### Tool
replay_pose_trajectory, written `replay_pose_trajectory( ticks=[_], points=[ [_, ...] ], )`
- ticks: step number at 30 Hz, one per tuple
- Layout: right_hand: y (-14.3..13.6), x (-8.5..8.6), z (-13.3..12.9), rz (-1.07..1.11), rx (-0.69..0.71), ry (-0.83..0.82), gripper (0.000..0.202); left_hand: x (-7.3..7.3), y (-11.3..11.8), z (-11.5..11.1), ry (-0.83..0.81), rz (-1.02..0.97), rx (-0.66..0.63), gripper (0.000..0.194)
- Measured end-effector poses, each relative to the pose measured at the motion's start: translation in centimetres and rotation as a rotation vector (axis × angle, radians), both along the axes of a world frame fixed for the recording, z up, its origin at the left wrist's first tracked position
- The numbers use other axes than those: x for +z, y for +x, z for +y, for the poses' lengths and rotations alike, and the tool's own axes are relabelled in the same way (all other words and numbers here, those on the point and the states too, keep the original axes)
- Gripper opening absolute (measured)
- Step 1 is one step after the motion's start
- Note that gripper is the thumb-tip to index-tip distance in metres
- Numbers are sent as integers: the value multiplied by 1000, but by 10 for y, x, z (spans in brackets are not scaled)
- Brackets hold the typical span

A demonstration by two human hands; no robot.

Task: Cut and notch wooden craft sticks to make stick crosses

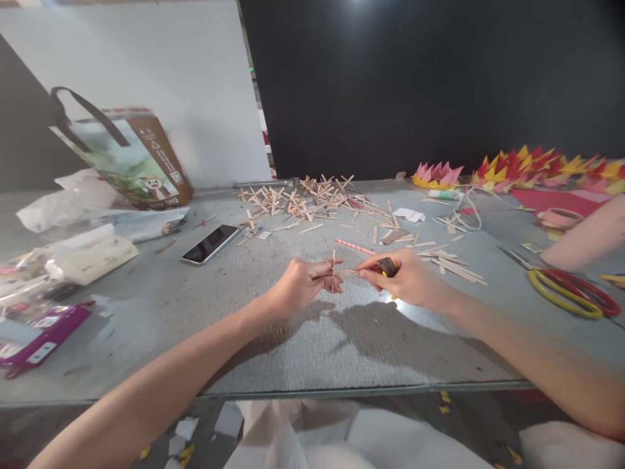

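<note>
Grey table (234, 345), scuffed; white panel (195, 71) behind far left, black panel (415, 85) behind far right. Shopping bag (137, 156) stands far left; phone (211, 243) lies flat nearer, apart from the wood.

Crossed sticks (334, 259) are up off the surface, between your hands, near the middle. Your left hand (297, 286) pinches them in the fingers, one piece roughly upright, probably so the crossing stays steady. Your right hand (415, 280) has thumb and forefinger pinched at the sticks' right side, with a black-and-yellow tool (388, 266) tucked in the grip; likely held there to spare setting it down. Exact fingertip contact too blurred to tell.

Stick pile (278, 200) sits beyond your hands, many pieces crossed. Loose sticks (461, 270) lie right, within easy reach of your right hand, I judge. Scissors (564, 293) farther right, beside another person's forearm (586, 234).
</note>
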State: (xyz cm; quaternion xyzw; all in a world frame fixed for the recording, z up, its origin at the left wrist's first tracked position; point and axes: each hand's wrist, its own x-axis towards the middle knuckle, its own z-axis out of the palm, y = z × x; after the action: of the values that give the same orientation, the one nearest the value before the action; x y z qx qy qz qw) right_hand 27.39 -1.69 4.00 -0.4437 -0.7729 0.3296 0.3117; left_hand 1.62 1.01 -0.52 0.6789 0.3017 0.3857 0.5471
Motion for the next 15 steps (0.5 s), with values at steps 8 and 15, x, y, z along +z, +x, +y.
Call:
replay_pose_trajectory(
  ticks=[8, 15],
  points=[
    [-8, -10, 3, -42, -3, 114, 40, -3, 12, -10, 67, 49, 48, 46],
    [-15, -12, -4, 37, 1, 169, 42, 5, 21, -19, -61, -87, 103, 69]
  ],
)
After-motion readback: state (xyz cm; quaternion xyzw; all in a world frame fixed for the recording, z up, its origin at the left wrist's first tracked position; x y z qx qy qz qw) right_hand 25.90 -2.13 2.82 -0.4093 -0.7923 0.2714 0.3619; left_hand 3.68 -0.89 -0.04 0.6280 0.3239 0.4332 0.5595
